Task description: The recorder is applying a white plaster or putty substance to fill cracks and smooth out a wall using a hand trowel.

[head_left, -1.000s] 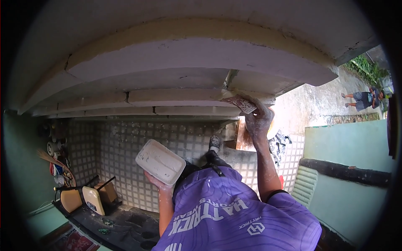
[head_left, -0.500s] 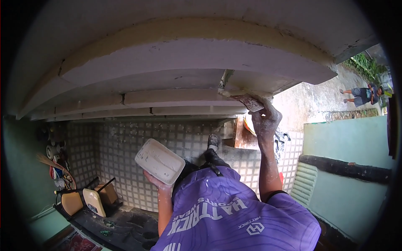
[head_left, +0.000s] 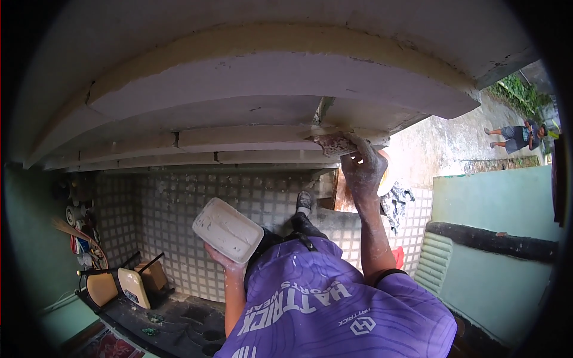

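My left hand grips the near end of a white rectangular tub, whose inside is smeared with pale putty. Up ahead to the right, my right hand is shut on a putty knife with a wide, stained blade. That blade lies against the side of a pale ceiling beam, close to a rough patched seam. Whitish residue marks my right hand and forearm.
More beams run across overhead. Below is a tiled floor. Chairs and a dark bench stand at lower left. A green wall is on the right; beyond it a person stands outdoors.
My right hand and the putty knife have moved left along the beam, and the blade has shifted with them. My left hand and the tub have stayed in place.
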The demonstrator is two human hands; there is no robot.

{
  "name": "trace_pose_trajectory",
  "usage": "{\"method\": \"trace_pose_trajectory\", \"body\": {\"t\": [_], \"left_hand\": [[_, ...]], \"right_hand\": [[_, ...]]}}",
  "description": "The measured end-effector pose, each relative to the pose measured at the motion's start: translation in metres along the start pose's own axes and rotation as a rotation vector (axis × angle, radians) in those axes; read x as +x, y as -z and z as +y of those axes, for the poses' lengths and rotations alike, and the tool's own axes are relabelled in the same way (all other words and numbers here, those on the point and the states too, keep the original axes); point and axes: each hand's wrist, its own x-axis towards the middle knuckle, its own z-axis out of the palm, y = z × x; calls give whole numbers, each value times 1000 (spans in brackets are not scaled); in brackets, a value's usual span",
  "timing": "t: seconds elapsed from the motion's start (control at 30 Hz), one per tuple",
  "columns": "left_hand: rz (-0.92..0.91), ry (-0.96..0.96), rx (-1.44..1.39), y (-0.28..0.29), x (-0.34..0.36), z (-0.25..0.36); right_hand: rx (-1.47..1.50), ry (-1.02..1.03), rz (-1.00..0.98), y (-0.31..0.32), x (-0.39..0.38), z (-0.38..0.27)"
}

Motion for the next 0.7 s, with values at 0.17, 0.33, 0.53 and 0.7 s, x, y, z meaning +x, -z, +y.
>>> {"method": "trace_pose_trajectory", "body": {"t": [0.17, 0.33, 0.53, 0.7], "left_hand": [[-36, 6, -17, 6, 1, -1], [-8, 4, -18, 9, 2, -2], [31, 0, -9, 8, 1, -2], [-30, 39, -52, 9, 0, -4]], "right_hand": [[74, -23, 2, -16, 1, -12], [158, -26, -33, -21, 2, -20], [201, -84, 12, -6, 2, -6], [129, -54, 80, 16, 1, 14]]}}
